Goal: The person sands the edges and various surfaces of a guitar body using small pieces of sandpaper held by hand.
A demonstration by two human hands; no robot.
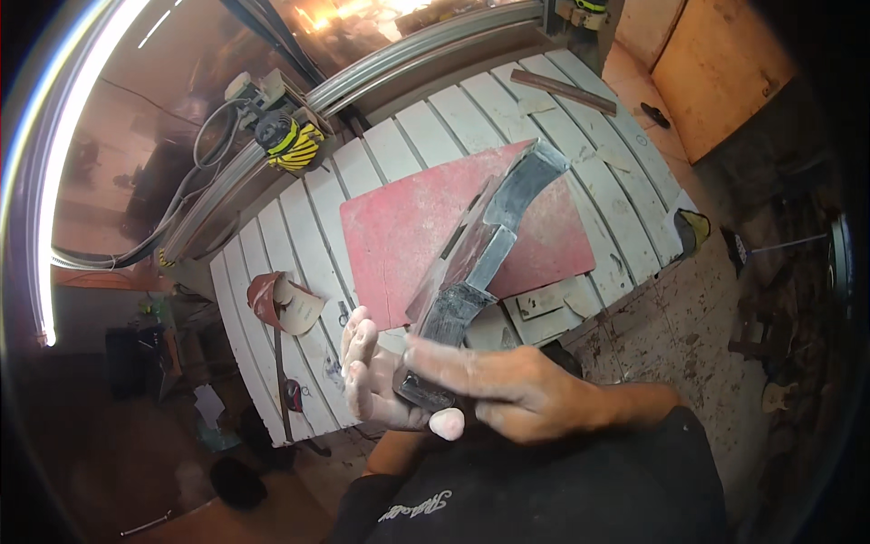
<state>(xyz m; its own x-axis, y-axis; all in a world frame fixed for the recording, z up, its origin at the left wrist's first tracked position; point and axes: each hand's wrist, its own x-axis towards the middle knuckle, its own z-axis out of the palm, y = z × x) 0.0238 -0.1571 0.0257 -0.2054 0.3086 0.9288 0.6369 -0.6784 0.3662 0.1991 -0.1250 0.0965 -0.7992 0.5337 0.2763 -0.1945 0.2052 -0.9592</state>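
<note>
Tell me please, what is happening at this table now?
A person holds a long, angular grey part above a red board on the white slatted table. The left hand cups its lower end, while the right hand extends its fingers across it. A curled reddish-brown sheet rests on the table at the left.

White cursive lettering (415,508), blurred, stands on the front of the black T-shirt (580,494). Yellow-and-black diagonal warning stripes (297,152) mark a rounded machine cover (272,130). A small circular mark (642,140) on the slatted tabletop (447,125) is illegible.
</note>
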